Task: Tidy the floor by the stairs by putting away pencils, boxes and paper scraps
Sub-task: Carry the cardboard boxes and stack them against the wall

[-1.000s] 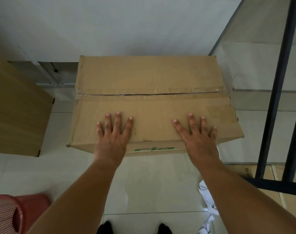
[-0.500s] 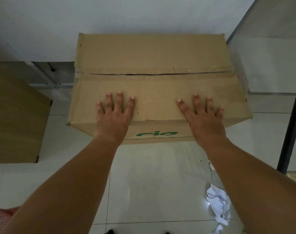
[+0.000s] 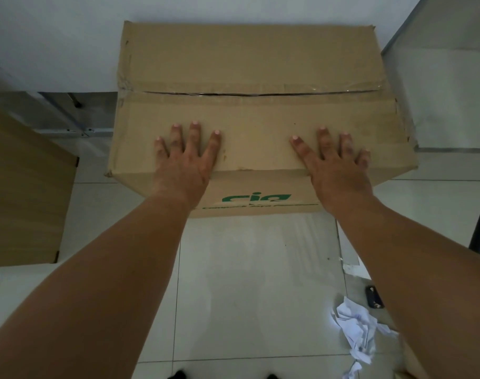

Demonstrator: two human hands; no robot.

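1. Evidently both hands lie flat on the near flap of the cardboard box (image 3: 260,50). The left hand (image 3: 184,162) and right hand (image 3: 334,170) have straight, spread fingers and grip nothing.
2. The box sits on the tiled floor (image 3: 247,283) with its far side at the white wall (image 3: 55,36). Whether box and wall touch cannot be told.
3. The palms sit wide apart over the front edge, which probably suits sliding a bulky box straight rather than lifting it.
4. They press well short of the split taped seam, likely so the flaps do not cave.
5. Crumpled paper (image 3: 356,332) lies on the floor beside the right forearm, not yet picked up.
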